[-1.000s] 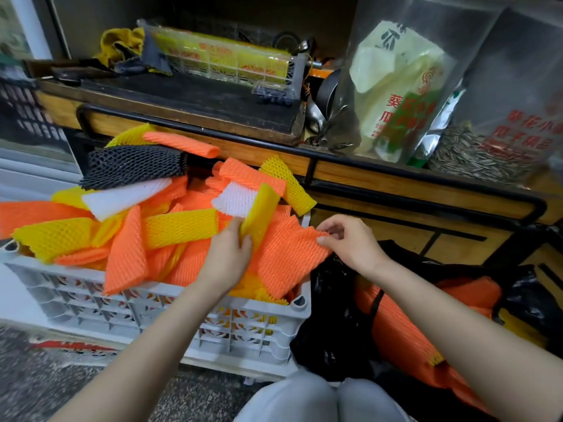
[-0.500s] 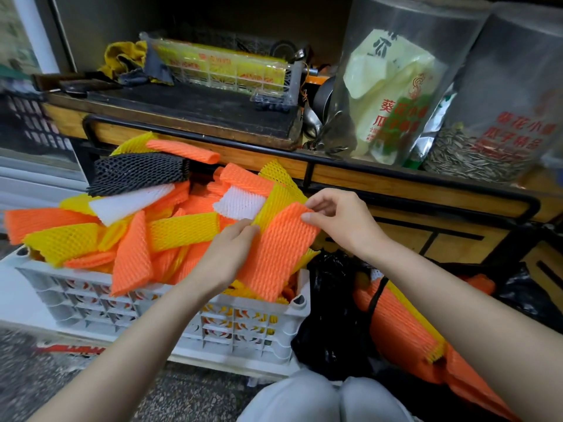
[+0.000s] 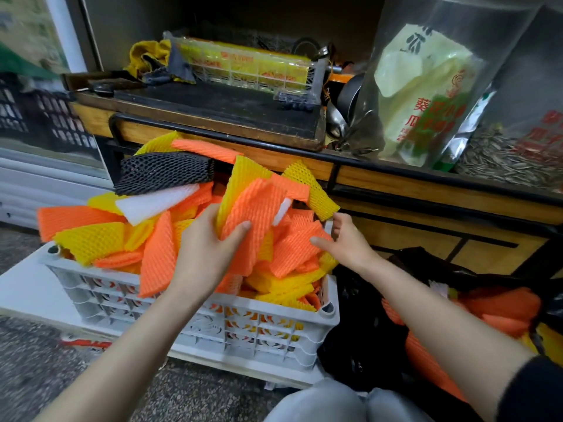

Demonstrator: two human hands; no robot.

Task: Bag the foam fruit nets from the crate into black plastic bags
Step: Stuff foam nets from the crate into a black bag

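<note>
A grey plastic crate point(image 3: 189, 312) on the floor is heaped with orange, yellow, white and black foam fruit nets point(image 3: 97, 239). My left hand point(image 3: 210, 251) grips a small stack of orange and yellow nets point(image 3: 253, 205) held upright above the heap, thumb across the front orange one. My right hand point(image 3: 347, 242) reaches into the crate's right side, its fingers pinching an orange net point(image 3: 295, 248) lying there. To the right of the crate sits a black plastic bag point(image 3: 362, 339), open, with orange nets point(image 3: 502, 309) inside.
A wooden counter with a black metal rail point(image 3: 396, 175) runs behind the crate. On it stand a clear box of yellow packs point(image 3: 249, 65), metal bowls and large clear bags of sunflower seeds point(image 3: 502, 166). My knees point(image 3: 341, 403) are at the bottom edge.
My right hand let go of the orange net after laying it onto the stack in my left hand, then dropped to the crate's right side. My left hand lifted the stack higher.
</note>
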